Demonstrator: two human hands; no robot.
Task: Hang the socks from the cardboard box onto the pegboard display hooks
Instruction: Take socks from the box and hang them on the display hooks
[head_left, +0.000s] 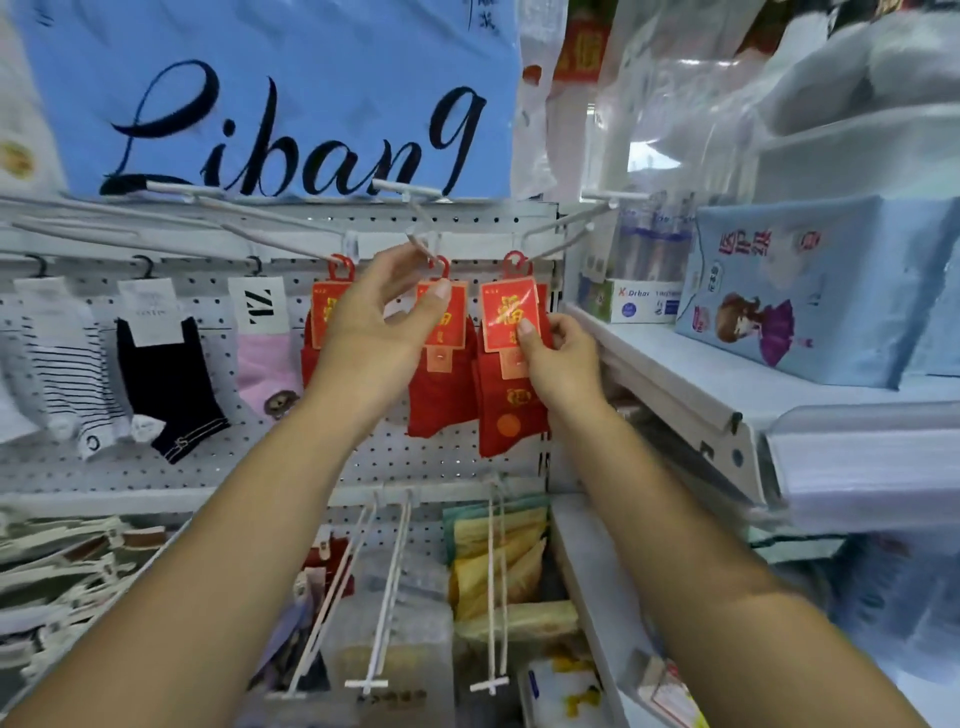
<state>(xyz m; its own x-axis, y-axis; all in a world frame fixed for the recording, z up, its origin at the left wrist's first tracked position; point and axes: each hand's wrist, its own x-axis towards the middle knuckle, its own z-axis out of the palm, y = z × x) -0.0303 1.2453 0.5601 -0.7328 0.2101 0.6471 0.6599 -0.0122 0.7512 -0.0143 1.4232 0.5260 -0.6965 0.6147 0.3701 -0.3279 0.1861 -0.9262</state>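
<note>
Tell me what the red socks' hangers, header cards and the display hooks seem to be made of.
Hangers: likely moulded plastic, shown by the smooth red loops.
Header cards: glossy card or film-covered paper, with a glare streak across the gold print.
Display hooks: probably white-coated metal wire, thin and straight, though I cannot confirm it.
Red socks: matte knit fabric.

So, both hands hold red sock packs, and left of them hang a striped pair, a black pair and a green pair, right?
Only the colour is wrong: the head view shows a pink pair, not green. The left hand does hold the middle red sock pack and the right hand the right red sock pack, with the striped pair and black pair hanging further left.
</note>
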